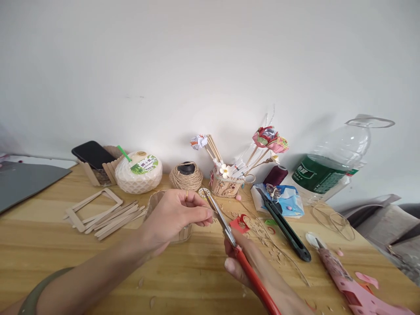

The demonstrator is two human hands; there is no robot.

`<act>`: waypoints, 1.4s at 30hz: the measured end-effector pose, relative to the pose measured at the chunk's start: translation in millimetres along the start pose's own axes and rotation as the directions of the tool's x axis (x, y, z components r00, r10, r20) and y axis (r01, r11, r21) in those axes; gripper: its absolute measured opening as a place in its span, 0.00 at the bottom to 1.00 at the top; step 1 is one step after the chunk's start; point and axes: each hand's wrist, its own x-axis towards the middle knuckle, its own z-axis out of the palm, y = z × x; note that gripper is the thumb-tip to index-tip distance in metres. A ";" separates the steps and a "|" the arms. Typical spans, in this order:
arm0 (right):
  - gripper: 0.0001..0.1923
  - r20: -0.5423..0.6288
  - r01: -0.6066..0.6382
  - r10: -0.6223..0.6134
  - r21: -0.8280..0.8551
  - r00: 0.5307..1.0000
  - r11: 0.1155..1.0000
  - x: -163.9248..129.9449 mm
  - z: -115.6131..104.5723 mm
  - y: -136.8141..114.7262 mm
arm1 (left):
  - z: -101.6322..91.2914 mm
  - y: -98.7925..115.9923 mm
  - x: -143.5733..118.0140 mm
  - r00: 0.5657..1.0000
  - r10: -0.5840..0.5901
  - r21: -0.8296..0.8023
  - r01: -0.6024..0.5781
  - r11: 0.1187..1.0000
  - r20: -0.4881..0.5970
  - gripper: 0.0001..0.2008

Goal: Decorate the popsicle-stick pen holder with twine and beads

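My left hand (179, 214) pinches a thin strand, likely twine, between thumb and fingertips; most of it is hidden by the fingers. My right hand (247, 262) grips red-handled scissors (228, 229), their blades slightly apart and pointing up and left, close to the left fingertips. Behind my left hand, and partly covered by it, stands a small container (183, 234) that looks edged with wooden sticks. A ball of twine (186, 177) sits behind it. Loose craft sticks (114, 218) and a craft-stick frame (77, 216) lie to the left.
At the back stand a phone (92, 154) in a stick holder, a white coconut (139, 173) and a decorated pot (226, 186) of paper flowers. Rightward are a utility knife (285, 227), a big water bottle (323, 170), a pink glue gun (354, 284) and red scraps (240, 224).
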 end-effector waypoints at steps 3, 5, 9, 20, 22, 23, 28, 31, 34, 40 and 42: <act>0.28 -0.022 0.022 -0.022 -0.001 1.000 1.000 -0.4 -0.1 -0.5 | -0.9 0.2 0.1 1.000 0.005 -0.002 -0.005 1.000 0.026 0.03; 0.27 -0.021 0.011 -0.012 -0.007 1.000 1.000 -1.0 -0.8 -1.6 | -1.5 1.0 -0.5 0.999 0.001 -0.002 -0.001 1.000 0.032 0.03; 0.26 -0.011 -0.009 0.008 -0.017 1.000 1.000 -1.7 -1.5 -2.7 | -2.6 3.0 -2.2 1.000 -0.010 0.002 0.010 1.000 0.028 0.03; 0.28 -0.009 0.055 -0.054 0.206 0.998 0.977 -0.6 3.6 1.9 | 5.6 -1.7 -2.1 0.999 -0.016 -0.086 0.020 0.996 0.049 0.05; 0.29 -0.006 0.040 -0.040 0.206 0.999 0.978 -1.8 2.4 2.7 | 6.6 -2.5 -2.6 0.999 -0.016 -0.091 0.020 0.996 0.048 0.05; 0.29 -0.004 0.027 -0.027 0.207 1.000 0.978 -2.7 1.8 3.3 | 6.9 -2.8 -2.8 0.999 -0.016 -0.091 0.021 0.996 0.046 0.05; 0.36 0.027 -0.067 0.062 0.197 0.998 0.978 -7.4 -1.1 7.3 | 6.8 -3.3 -2.9 0.999 -0.009 -0.087 0.013 0.996 0.040 0.05; 0.35 0.030 -0.070 0.067 0.131 0.997 0.989 -6.7 -1.7 6.0 | 5.5 -3.2 -2.5 0.999 -0.005 -0.084 0.009 0.996 0.044 0.05; 0.30 0.010 -0.024 0.023 0.066 1.000 0.998 -3.8 -1.5 1.7 | 4.1 -2.7 -2.3 0.999 0.001 -0.075 0.002 0.997 0.048 0.05; 0.26 0.003 0.007 -0.007 0.004 1.000 1.000 -1.5 -0.5 -1.5 | 3.4 -1.6 -1.7 0.999 0.007 -0.035 -0.006 0.999 0.039 0.04; 0.25 0.007 -0.003 0.004 -0.015 1.000 1.000 -1.8 -0.5 -1.0 | 3.3 -1.7 -1.3 0.999 0.003 -0.027 -0.002 1.000 0.032 0.04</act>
